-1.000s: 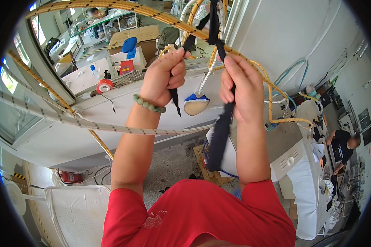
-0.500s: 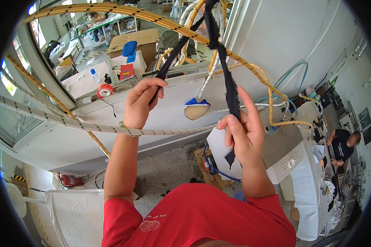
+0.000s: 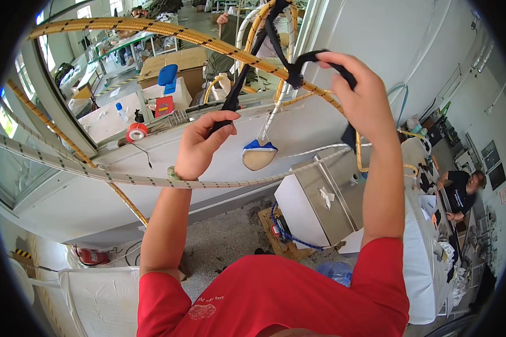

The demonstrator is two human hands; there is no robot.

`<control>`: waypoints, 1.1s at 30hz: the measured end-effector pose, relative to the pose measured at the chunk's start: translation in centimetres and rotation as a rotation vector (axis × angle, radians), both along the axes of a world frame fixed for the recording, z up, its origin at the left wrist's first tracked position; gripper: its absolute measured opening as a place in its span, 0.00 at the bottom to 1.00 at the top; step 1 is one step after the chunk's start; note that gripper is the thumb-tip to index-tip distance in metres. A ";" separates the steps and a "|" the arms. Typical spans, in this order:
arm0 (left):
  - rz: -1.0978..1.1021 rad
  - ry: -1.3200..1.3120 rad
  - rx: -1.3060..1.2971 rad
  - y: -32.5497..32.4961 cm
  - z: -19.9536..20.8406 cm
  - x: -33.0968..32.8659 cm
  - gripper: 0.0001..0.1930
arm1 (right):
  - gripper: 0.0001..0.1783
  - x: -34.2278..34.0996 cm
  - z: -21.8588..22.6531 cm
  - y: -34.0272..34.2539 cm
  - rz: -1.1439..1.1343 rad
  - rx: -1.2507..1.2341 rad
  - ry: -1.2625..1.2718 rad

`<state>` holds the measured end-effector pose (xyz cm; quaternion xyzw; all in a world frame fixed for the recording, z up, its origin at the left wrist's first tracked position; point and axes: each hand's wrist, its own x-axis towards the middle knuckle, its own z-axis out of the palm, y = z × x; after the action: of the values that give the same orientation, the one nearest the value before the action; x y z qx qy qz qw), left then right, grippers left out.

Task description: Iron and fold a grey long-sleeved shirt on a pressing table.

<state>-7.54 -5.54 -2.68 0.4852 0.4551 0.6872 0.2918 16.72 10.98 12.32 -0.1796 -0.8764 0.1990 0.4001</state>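
Observation:
A black cloth strip (image 3: pixel 235 94) with frayed edges hangs from above and is looped around a yellow braided cord (image 3: pixel 202 38) with black flecks. My left hand (image 3: pixel 198 145) is closed on one length of the strip, left of the cord. Raised higher, my right hand (image 3: pixel 366 92) grips the other length between thumb and fingers and draws it out to the right. A bunched black crossing (image 3: pixel 294 76) sits against the cord between both hands. The strip's loose end (image 3: pixel 349 136) dangles below my right hand.
A white braided cord (image 3: pixel 219 183) sags across in front of my left wrist. A blue-and-tan pad (image 3: pixel 260 155) hangs below the sill. Red tape (image 3: pixel 136 132) lies on the ledge. A box-shaped cabinet (image 3: pixel 320 196) stands below. At right, another person (image 3: pixel 464 194) is by a table.
My right hand has moved up and to the right, pulling its length of the strip sideways at the cord. My left hand keeps its hold, shifting slightly.

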 end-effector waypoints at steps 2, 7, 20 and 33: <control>0.041 0.052 0.024 0.5 0.1 0.9 0.15 | 0.18 -1.7 0.8 3.2 0.109 -0.055 -0.083; 0.057 0.119 0.091 2.5 0.9 1.5 0.21 | 0.33 -4.3 1.2 3.0 0.286 -0.410 -0.391; 0.006 0.299 0.124 5.7 1.3 2.7 0.10 | 0.28 -4.7 -3.2 1.2 0.125 0.073 -0.032; -0.193 0.105 -0.084 0.6 2.0 -0.2 0.07 | 0.10 -3.5 -11.3 -6.8 0.189 0.005 0.323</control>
<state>-7.77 -4.97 -0.68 0.5497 0.4493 0.6097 0.3525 13.17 4.14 1.03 -0.0612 -0.8142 0.2599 0.5155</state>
